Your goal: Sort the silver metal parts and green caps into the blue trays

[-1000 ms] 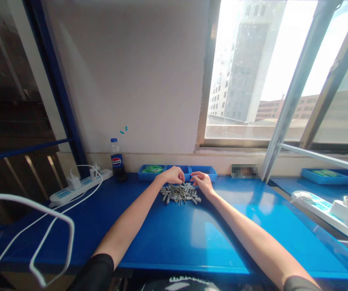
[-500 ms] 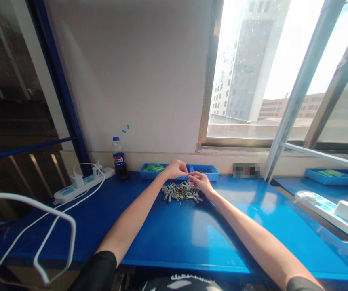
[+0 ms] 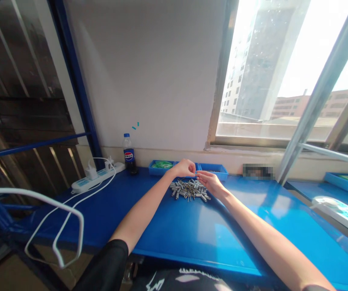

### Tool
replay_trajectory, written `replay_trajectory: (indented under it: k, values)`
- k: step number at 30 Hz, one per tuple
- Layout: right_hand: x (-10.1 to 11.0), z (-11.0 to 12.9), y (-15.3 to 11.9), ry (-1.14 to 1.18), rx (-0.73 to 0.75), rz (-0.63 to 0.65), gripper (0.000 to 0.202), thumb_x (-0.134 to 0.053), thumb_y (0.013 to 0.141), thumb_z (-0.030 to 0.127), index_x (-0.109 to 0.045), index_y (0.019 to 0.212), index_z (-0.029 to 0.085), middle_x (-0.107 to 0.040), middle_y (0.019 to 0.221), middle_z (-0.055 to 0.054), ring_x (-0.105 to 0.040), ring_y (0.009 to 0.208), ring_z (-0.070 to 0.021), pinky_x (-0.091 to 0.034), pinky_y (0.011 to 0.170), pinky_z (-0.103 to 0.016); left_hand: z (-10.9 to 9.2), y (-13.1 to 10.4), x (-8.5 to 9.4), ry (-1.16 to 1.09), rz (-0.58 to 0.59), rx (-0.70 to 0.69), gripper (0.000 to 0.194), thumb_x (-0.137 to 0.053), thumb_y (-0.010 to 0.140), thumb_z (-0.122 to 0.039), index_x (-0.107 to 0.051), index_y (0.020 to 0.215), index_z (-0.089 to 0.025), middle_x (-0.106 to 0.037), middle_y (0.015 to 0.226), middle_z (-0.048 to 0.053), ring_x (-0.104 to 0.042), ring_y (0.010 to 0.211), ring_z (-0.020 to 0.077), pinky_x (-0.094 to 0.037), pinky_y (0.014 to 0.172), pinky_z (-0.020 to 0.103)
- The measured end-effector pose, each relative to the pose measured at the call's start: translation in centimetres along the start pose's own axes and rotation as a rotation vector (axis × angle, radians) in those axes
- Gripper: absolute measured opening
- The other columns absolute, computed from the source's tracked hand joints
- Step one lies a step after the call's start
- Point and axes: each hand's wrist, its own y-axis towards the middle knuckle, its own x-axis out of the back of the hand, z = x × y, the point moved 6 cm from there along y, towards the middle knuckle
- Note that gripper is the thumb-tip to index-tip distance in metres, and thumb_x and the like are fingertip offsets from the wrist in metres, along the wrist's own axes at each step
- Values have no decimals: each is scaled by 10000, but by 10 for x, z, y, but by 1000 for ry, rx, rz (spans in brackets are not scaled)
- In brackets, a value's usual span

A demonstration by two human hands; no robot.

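Note:
My left hand (image 3: 185,167) and my right hand (image 3: 211,182) meet fingertip to fingertip above the back of the blue table (image 3: 174,230). Both are closed in a pinch; whatever sits between the fingers is too small to make out. Just below them lies a pile of small grey metal cylinders and thin dark-and-gold pins (image 3: 189,190), partly covered by my right hand. Behind my hands stands a blue divided tray (image 3: 214,173), with a green packet (image 3: 161,164) in its left compartment and small dark pieces in its right one.
A cola bottle (image 3: 129,155) stands left of the tray. Further left is a white power strip (image 3: 98,178) with plugs and loose cables; a thick white bent bar (image 3: 81,230) juts over the table's left side. Another power strip (image 3: 342,214) and blue tray (image 3: 343,182) are at right.
The whole view has shifted, so most things appear further right. My hands stay pinched together over the pile, with little change in their pose.

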Motion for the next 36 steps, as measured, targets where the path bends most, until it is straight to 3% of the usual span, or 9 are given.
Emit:
replay_trajectory:
  k: [3,7,14,22,28,36]
  values:
    - [2,-2,1,-33,-1,-15,300,-837,751,378,-796,988,198,-812,984,-99,-780,947,-284,-645,902,-407,0,-1,0,132,37,35,145,-740,770,-216,-787,886,-143,-786,846,42,-720,792,156,-529,704,207]
    - [13,5,4,-45,47,-103,350,-836,737,398,-783,1016,192,-811,991,-104,-779,938,-286,-644,890,-405,14,-2,1,326,109,145,141,-761,782,-225,-807,908,-181,-803,939,48,-738,870,171,-546,784,212]
    - [35,24,3,-73,166,-234,588,-812,716,405,-691,1269,246,-734,1313,-116,-770,1000,-282,-641,813,-396,40,-8,-3,460,201,278,311,-786,667,-62,-826,944,-197,-798,971,84,-754,841,199,-571,770,231]
    - [32,15,2,-109,116,-252,455,-774,732,384,-728,1148,207,-805,1067,-94,-746,735,-205,-608,652,-320,41,-8,-19,530,225,287,365,-768,674,-21,-816,980,-212,-781,1011,105,-756,914,223,-579,844,259]
    - [30,17,0,-140,90,-274,429,-764,719,397,-736,1109,219,-809,995,-73,-737,715,-216,-599,639,-332,36,-9,-23,527,271,265,295,-733,704,-22,-799,927,-203,-776,986,97,-749,877,218,-578,806,265]
    - [27,17,-1,-128,80,-266,427,-765,695,363,-741,1092,207,-808,967,-71,-722,683,-203,-587,619,-316,41,-7,-30,530,276,239,338,-725,679,-27,-766,966,-200,-764,1012,103,-740,894,235,-570,785,278]
